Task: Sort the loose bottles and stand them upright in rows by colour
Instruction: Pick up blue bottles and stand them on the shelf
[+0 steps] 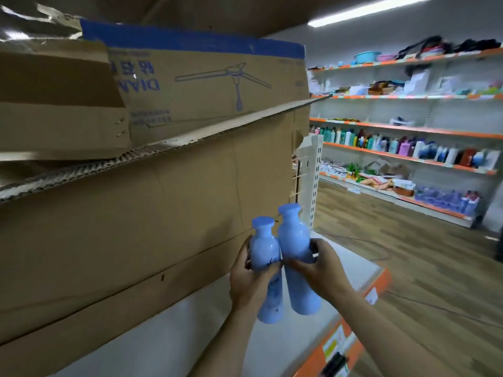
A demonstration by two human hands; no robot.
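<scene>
While flattened cardboard (141,202) walls the back of the white shelf (174,336), leaving a narrow front strip, both light-blue bottles hang above it, side by side and touching, probably paired as one colour. Right bottle (296,257): long axis near vertical, cap up. Left bottle (265,257): same. Left hand (251,278) grips its bottle mid-body; right hand (317,268) curls round its own.

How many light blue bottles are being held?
2: left bottle in the left hand, right bottle in the right hand, touching side by side above the white shelf.
</scene>
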